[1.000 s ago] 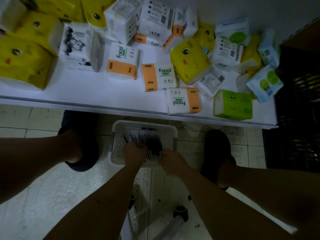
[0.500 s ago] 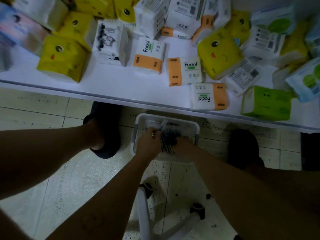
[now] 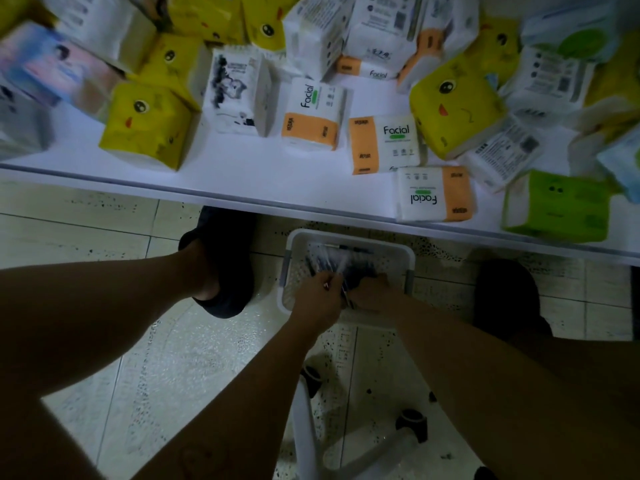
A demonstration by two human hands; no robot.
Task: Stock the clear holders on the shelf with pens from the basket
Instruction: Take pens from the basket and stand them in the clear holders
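Left hand, right hand in basket, grips on pens unclear

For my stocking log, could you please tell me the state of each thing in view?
Basket: upright on the floor.
Pens: piled in the basket.
Left hand: in the basket, gripping pens.
Right hand: among the pens, grip hidden.
Tissue packs: jumbled on the shelf.

Basket on floor btwn my shoes, in front of shelf; pens in it; tissue pks on shelf.
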